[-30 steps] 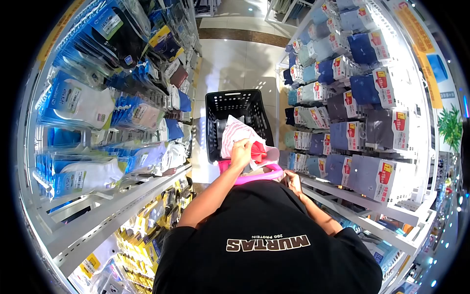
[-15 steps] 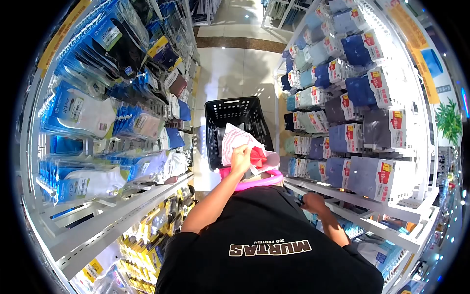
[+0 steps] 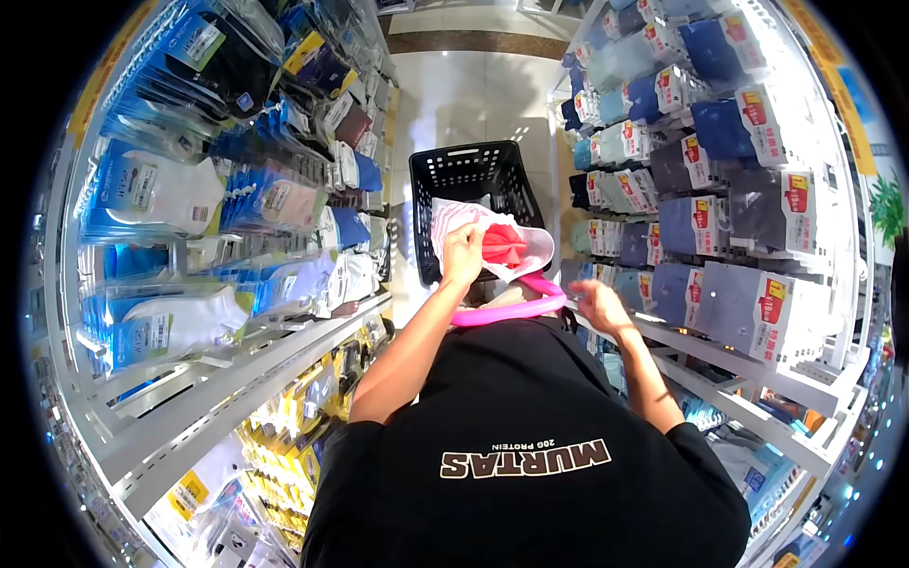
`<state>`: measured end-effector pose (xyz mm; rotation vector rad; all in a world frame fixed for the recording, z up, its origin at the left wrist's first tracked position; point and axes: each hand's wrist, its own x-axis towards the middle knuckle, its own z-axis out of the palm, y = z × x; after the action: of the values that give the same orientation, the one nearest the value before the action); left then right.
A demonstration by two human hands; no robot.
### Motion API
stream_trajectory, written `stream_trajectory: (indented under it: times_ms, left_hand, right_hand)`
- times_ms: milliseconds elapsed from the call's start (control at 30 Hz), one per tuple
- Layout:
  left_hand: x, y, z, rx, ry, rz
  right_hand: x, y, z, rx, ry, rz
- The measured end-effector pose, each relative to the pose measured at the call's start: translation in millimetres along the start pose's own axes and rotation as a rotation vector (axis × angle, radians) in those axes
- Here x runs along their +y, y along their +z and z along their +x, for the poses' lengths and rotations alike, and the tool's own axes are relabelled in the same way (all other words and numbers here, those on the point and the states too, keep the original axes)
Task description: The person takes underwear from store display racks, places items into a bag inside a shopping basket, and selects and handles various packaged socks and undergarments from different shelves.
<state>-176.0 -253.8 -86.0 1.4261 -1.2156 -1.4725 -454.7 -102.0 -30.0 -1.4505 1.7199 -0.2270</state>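
Observation:
My left hand (image 3: pixel 462 254) is closed on the rim of a pink-and-white striped bag (image 3: pixel 453 220), whose mouth gapes and shows red material (image 3: pixel 504 248) inside. The bag sits over the near part of a black perforated basket (image 3: pixel 526 189). A bright pink ring-like handle (image 3: pixel 511 311) lies between the bag and my black shirt. To the right of that handle, my right hand (image 3: pixel 598 305) is raised with its fingers partly spread, and nothing shows in it. Its fingertips are slightly blurred.
Racks of packaged socks (image 3: pixel 161 194) line the left side, with yellow packages (image 3: pixel 284 426) lower down. On the right, a rack holds folded blue and grey items with red-and-white labels (image 3: pixel 795 208). White shelf rails (image 3: pixel 237 407) run close to both arms. Tiled floor (image 3: pixel 464 95) lies ahead.
My right hand has come up from beside my body toward the pink handle, after dropping lower half a second ago. The bag's mouth has opened wider, with my left hand still on it.

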Motion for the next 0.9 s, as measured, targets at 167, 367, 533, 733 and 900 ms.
stream_trajectory:
  times_ms: [167,367,533,733,900]
  left_hand:
    - [11.3,-6.7,-2.7,-0.034,-0.056,-0.093]
    - [74.5,-28.7,-23.4,-0.099,-0.144,-0.260]
    - [29.6,-51.9,-3.7,-0.018,-0.001,0.055]
    - [-43.0,-80.6,17.0,0.101,-0.046,0.355]
    - [-51.2,-76.9,-20.2,0.055,-0.193,0.305]
  right_hand:
    - [-55.0,8.9,56.8,0.345,0.025,0.210]
    - [-42.0,46.1,109.6,0.256,0.149,-0.017]
    - [-52.5,33.2,130.4,0.261,-0.003,0.249]
    - [-68.7,24.8,153.4,0.190,-0.046,0.061]
    - [-56.8,30.6,189.3,0.251,-0.081,0.113]
